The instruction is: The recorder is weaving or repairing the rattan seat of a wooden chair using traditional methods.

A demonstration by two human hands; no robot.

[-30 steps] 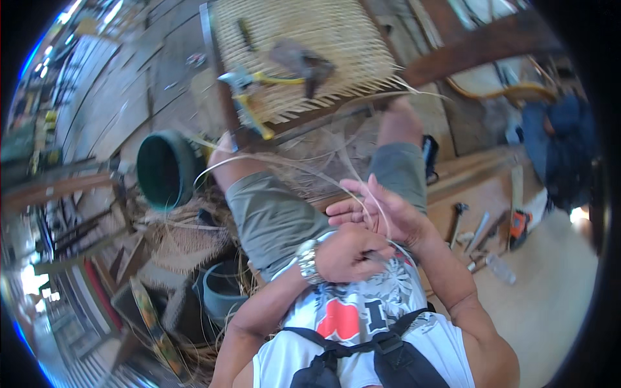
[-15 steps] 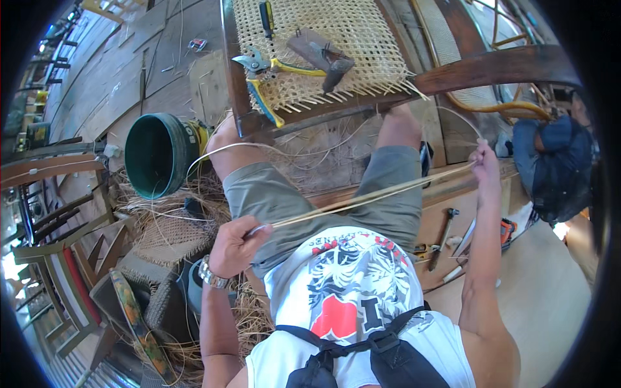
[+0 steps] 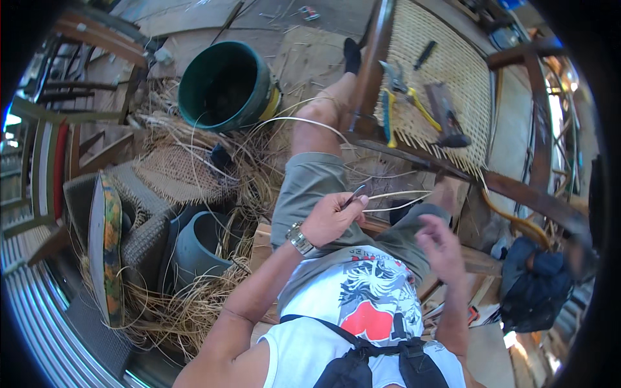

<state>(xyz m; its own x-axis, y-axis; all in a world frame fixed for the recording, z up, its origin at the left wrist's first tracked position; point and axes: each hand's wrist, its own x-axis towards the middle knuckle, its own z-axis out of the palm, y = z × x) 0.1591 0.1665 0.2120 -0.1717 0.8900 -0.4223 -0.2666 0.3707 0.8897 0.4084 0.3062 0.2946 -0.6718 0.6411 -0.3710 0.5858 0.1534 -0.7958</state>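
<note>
My left hand point(image 3: 333, 218), with a metal watch at its wrist, is closed over my lap. It pinches a pale cane strand point(image 3: 394, 194) that loops out toward the right. A slim dark metal tool point(image 3: 354, 196) also shows between its thumb and fingers; its exact kind cannot be made out. My right hand point(image 3: 441, 249) is raised beside my right thigh, somewhat blurred, fingers apart and apparently holding nothing. Ahead stands a dark wooden chair frame point(image 3: 370, 84) with a woven cane panel point(image 3: 446, 55), its loose ends sticking out along the near edge.
On the panel lie yellow-handled pruning shears point(image 3: 402, 90), a screwdriver point(image 3: 425, 55), a hammer point(image 3: 456, 140) and a brown block point(image 3: 440, 103). A green bucket point(image 3: 259, 103) stands at left, near heaped cane scraps point(image 3: 187, 310) and a grey container point(image 3: 197, 249). A dark bag point(image 3: 537, 278) sits at right.
The view has swung left. My right hand has let go of the stretched cane strand and come in closer. My left hand has moved over my lap, the strand now a shorter loop.
</note>
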